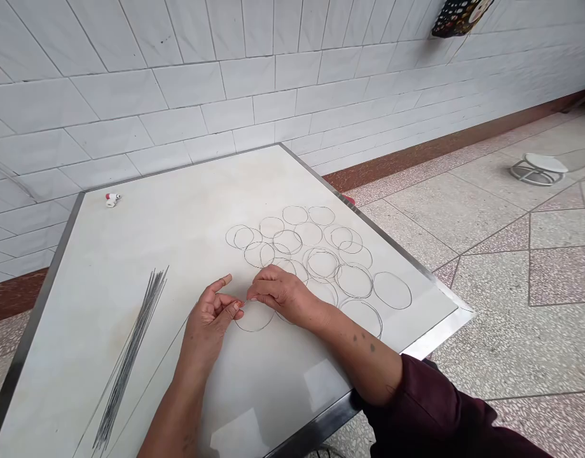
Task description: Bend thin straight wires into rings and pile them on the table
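My left hand [216, 312] and my right hand [278, 292] meet over the middle of the table, each pinching a thin wire ring [255, 331]. The fingertips of both hands close on its upper edge, close together, so the wire ends there are hidden. The ring hangs just below my fingers, over the white tabletop. Beyond and to the right of my right hand lie several more wire rings [372, 275], many overlapping. Left of my left hand rests a bundle of straight grey wires [130, 362], with a single wire [152, 374] lying apart from it.
The white table [178, 197] has a metal edge and stands near a tiled wall [245, 79]. A small red and white object [112, 200] sits at its far left corner. A white stool [540, 166] stands on the floor at right. A dark patterned item [457, 18] hangs on the wall.
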Tool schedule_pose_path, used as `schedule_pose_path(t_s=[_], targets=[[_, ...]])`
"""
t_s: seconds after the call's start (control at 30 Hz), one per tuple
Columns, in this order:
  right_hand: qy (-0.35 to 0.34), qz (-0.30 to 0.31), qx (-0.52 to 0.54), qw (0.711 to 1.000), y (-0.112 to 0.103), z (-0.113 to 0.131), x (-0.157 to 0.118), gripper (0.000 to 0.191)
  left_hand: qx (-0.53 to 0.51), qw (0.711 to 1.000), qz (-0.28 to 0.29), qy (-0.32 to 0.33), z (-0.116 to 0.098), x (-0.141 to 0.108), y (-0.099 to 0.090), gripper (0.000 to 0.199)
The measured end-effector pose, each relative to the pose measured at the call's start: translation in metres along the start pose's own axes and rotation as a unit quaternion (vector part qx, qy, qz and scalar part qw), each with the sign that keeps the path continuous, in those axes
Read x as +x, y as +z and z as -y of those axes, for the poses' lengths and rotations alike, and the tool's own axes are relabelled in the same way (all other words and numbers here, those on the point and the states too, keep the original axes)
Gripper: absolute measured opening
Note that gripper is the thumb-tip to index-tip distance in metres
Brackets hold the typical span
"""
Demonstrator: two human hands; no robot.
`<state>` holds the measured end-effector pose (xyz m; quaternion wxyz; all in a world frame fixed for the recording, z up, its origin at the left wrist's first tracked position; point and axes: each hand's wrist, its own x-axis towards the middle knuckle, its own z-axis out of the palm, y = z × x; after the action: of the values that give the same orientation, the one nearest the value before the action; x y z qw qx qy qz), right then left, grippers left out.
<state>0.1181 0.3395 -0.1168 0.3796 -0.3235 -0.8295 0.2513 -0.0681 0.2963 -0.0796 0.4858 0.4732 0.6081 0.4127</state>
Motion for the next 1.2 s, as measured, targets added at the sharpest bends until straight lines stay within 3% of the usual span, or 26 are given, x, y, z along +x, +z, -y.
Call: schedule_pose_path(t_s=[0.7, 0.93, 1.2], targets=[[-0.082, 0.000, -0.034, 0.996, -0.001, 0.006, 0.005, 0.014, -0.067, 0.996, 0.043, -0.046, 0.000, 0.001, -0.005, 0.062], [-0.090, 0.015, -0.060, 0.994, -0.005, 0.002, 0.006, 0.011, -0.014, 0.990, 0.135, -0.050, 0.003, 0.002, -0.013, 0.032], [-0.103, 0.028, -0.063, 0.992, -0.006, 0.003, 0.007, 0.012, -0.036, 0.982, 0.173, -0.071, 0.009, 0.003, -0.015, 0.029]])
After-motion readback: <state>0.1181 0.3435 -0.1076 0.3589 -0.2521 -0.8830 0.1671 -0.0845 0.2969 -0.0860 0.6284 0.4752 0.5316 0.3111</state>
